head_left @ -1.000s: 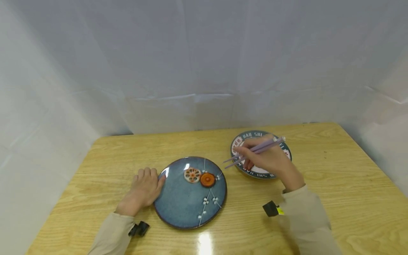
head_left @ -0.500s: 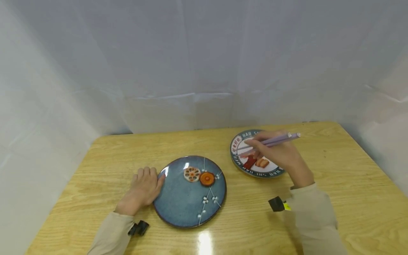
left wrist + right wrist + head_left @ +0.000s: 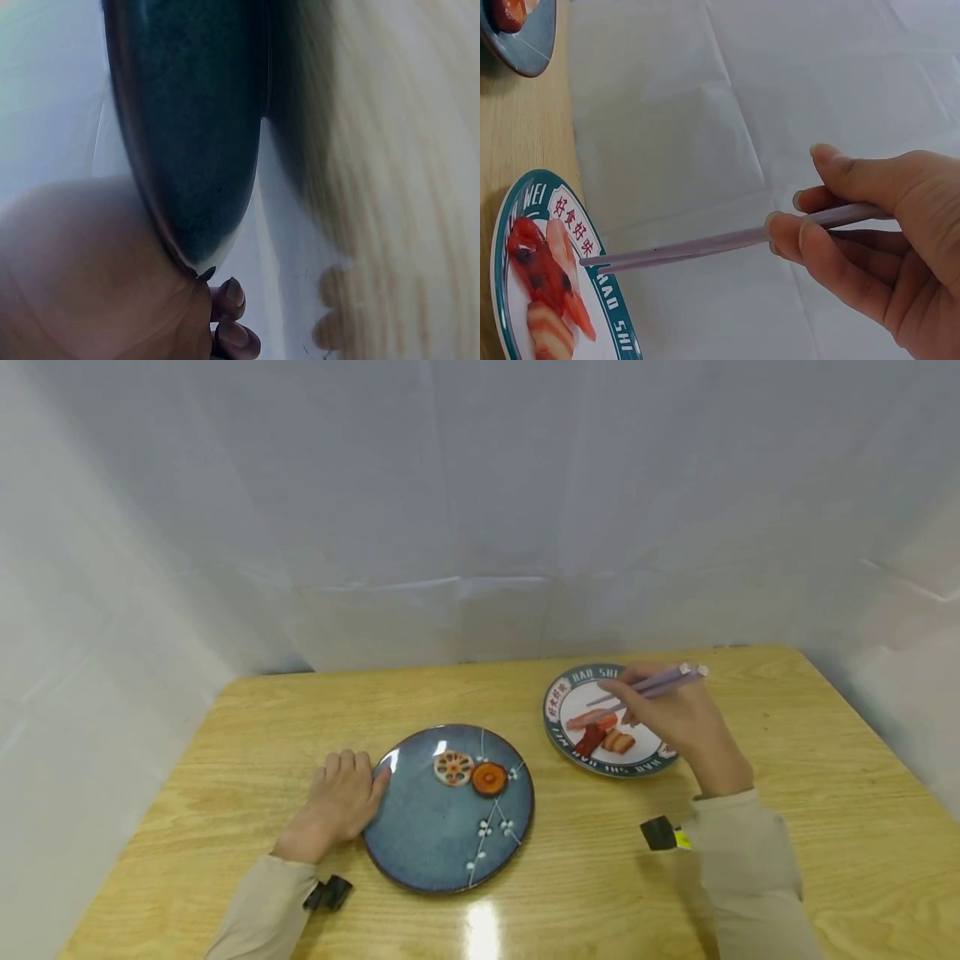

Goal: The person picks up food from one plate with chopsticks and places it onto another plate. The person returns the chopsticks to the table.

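My left hand (image 3: 337,797) holds the left rim of a blue-grey plate (image 3: 427,852), thumb on the edge; the left wrist view shows curled fingertips (image 3: 234,336) below it. On this plate lie a lotus root slice (image 3: 453,768) and a round orange-brown piece (image 3: 489,779). My right hand (image 3: 671,714) grips a pair of lilac chopsticks (image 3: 705,245). Their tips reach over a smaller green-rimmed plate (image 3: 557,735), close to a pink strip-like piece (image 3: 574,296). A glossy dark red piece (image 3: 536,262) and a tan striped piece (image 3: 550,334) lie beside it.
Both plates stand on a wood-grain table (image 3: 285,714), the smaller one to the right and farther back. Pale sheeting (image 3: 480,510) rises behind the table and at both sides. A black camera block (image 3: 660,833) sits at the right wrist.
My right hand has moved right with the chopsticks, uncovering the food on the smaller plate; the tips now lie over that plate instead of left of it. My left hand stays put.
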`<state>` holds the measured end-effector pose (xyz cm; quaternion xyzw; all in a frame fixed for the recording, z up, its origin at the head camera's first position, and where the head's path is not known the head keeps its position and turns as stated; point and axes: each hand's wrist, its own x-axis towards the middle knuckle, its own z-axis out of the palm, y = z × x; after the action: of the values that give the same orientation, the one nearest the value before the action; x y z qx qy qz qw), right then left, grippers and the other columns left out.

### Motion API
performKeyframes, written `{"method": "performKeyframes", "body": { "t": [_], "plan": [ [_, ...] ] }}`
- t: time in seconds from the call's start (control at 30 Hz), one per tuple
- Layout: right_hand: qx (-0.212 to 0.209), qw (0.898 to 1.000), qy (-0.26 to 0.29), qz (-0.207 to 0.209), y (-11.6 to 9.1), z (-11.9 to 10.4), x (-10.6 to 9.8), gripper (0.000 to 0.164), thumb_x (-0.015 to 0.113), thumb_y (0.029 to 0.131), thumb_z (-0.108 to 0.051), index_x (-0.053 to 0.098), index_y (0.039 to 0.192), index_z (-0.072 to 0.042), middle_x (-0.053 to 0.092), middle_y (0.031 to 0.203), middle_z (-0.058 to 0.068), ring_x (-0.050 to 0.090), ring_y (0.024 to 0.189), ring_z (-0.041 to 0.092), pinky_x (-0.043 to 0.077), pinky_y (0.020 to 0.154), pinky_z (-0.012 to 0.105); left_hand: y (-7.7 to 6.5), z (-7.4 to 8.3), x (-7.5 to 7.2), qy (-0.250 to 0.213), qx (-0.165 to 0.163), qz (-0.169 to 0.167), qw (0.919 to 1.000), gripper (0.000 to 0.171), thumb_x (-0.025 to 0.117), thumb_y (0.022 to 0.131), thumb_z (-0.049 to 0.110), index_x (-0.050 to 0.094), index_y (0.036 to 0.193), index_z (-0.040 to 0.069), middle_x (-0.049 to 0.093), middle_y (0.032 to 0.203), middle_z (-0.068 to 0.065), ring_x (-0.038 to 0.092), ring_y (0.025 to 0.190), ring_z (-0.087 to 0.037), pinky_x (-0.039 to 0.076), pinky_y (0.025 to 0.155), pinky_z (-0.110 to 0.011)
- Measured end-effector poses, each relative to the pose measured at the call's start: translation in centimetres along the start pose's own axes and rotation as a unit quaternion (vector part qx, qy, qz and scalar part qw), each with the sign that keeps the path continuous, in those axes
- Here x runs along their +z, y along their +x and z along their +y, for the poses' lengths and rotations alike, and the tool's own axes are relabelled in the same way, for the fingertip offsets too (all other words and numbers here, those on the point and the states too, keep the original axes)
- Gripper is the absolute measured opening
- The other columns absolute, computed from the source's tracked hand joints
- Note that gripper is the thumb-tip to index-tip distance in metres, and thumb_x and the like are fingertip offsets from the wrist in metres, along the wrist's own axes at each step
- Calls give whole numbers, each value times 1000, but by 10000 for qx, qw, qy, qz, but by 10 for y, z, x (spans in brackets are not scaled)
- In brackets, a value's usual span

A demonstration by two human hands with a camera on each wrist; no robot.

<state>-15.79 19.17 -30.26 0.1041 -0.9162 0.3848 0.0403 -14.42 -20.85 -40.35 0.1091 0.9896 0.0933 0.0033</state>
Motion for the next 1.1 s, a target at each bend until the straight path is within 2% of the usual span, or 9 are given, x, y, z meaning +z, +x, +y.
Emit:
{"method": "performKeyframes", "body": {
  "t": [0.2, 0.37, 0.47, 0.53, 0.7, 0.9, 1.0, 1.1],
  "plan": [
    [78, 9998, -176, 83, 2, 3, 3, 41, 55, 97, -44, 66, 84, -7, 66, 69, 8, 60, 60, 19, 45, 53, 32, 1, 0, 0, -14, -17, -64, 10000, 34, 38, 103, 27, 42, 85, -1, 39, 83, -15, 40, 83, -36, 32, 69, -45],
    [19, 9992, -363, 137, 3, 7, 5, 39, 57, 96, -41, 65, 82, -6, 66, 68, 8, 61, 59, 16, 47, 54, 33, 0, 1, 0, -18, -13, -76, 10000, 33, 38, 103, 27, 42, 85, -1, 39, 83, -15, 39, 83, -35, 32, 69, -45],
    [-251, 9983, -484, 224, 3, 9, 8, 32, 62, 95, -34, 64, 79, -6, 64, 64, 5, 59, 56, 14, 47, 53, 32, -1, 1, 0, -11, -2, -74, 10000, 33, 38, 103, 27, 42, 85, -1, 39, 83, -14, 39, 82, -35, 32, 69, -45],
    [-616, 9954, -625, 371, 3, 11, 11, 27, 66, 93, -28, 64, 76, -7, 61, 61, 3, 55, 53, 13, 45, 52, 31, -1, 1, 0, -14, 7, -67, 10000, 33, 39, 103, 27, 42, 85, -1, 39, 83, -14, 39, 82, -35, 32, 69, -44],
    [-1667, 9755, -1164, 843, 7, 14, 19, 23, 75, 85, -15, 65, 66, -6, 58, 56, 0, 46, 47, 11, 40, 47, 28, -1, 1, -1, -49, 8, -79, 10000, 33, 38, 103, 27, 42, 85, -1, 38, 83, -14, 38, 81, -35, 31, 69, -44],
    [-2299, 9498, -1760, 1188, 13, 20, 25, 36, 69, 89, -9, 58, 55, -5, 45, 43, 0, 36, 39, 7, 31, 41, 25, -1, 1, -1, -49, 7, -101, 9999, 33, 38, 103, 27, 42, 86, -1, 39, 84, -15, 39, 83, -36, 31, 69, -45],
    [-2251, 9482, -1779, 1362, 13, 23, 26, 35, 66, 91, -11, 62, 57, -3, 40, 39, -1, 30, 37, 5, 27, 39, 25, -1, 1, 0, -36, 12, -61, 10000, 33, 38, 103, 27, 43, 86, -2, 40, 84, -15, 39, 83, -36, 32, 70, -45],
    [-1891, 9592, -1589, 1375, 11, 25, 25, 35, 62, 94, -14, 65, 61, -3, 40, 39, -3, 28, 36, 5, 25, 38, 25, -1, 1, 1, -38, 14, -24, 10000, 33, 39, 103, 27, 43, 86, -2, 40, 84, -16, 40, 83, -36, 32, 70, -45]
  ]
}}
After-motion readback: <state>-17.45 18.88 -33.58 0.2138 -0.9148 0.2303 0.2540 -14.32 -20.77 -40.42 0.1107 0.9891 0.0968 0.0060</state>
